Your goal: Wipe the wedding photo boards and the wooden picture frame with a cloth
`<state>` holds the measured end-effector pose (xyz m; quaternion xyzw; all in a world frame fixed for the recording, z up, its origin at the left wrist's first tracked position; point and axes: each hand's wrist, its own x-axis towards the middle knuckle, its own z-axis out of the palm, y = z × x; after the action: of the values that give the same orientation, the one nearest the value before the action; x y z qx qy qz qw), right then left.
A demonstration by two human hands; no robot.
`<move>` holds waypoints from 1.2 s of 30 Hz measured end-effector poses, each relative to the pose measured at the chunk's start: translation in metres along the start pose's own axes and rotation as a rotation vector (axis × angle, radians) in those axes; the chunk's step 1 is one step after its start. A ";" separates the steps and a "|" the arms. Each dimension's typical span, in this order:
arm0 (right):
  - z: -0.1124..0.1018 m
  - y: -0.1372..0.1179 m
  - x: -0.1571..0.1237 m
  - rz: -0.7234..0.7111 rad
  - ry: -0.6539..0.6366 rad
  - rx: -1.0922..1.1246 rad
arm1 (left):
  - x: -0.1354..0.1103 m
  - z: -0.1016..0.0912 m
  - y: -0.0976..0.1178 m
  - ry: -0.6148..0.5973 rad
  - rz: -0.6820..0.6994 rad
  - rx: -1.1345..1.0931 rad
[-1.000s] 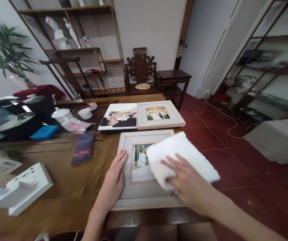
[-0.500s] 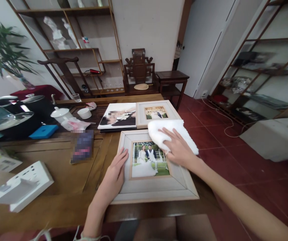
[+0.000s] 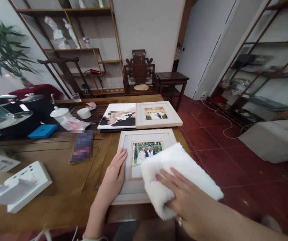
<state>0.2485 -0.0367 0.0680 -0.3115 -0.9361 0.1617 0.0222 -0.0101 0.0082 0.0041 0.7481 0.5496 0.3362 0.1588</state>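
A wooden picture frame with a wide pale mat lies flat on the table, a photo of a couple outdoors at its middle. My left hand grips its left edge, fingers stretched over the rim. Under my right hand is a folded white towel. My right fingers press the towel onto the lower right of the frame, hiding that corner and part of the photo. Part of the towel hangs past the frame's right side.
Behind lie a second framed photo and a canvas print. To the left stand a white lidded cup, a small bowl, a blue box, a dark pot and a white holder. The table ends at the right.
My right hand has slid the towel from the frame's upper right toward me, down to its lower right corner. My left hand stays on the left edge.
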 end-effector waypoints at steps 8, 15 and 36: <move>0.008 0.041 0.036 0.102 0.238 -0.064 | 0.001 -0.002 -0.003 -0.019 0.061 0.015; -0.019 0.100 0.089 0.252 0.338 -0.250 | 0.002 -0.001 -0.007 -0.001 0.093 0.022; 0.015 0.032 0.045 0.094 0.189 -0.086 | 0.001 -0.001 -0.011 -0.030 0.100 0.044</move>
<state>0.2284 0.0093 0.0413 -0.3695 -0.9203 0.0923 0.0894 -0.0178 0.0132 -0.0014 0.7828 0.5164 0.3205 0.1335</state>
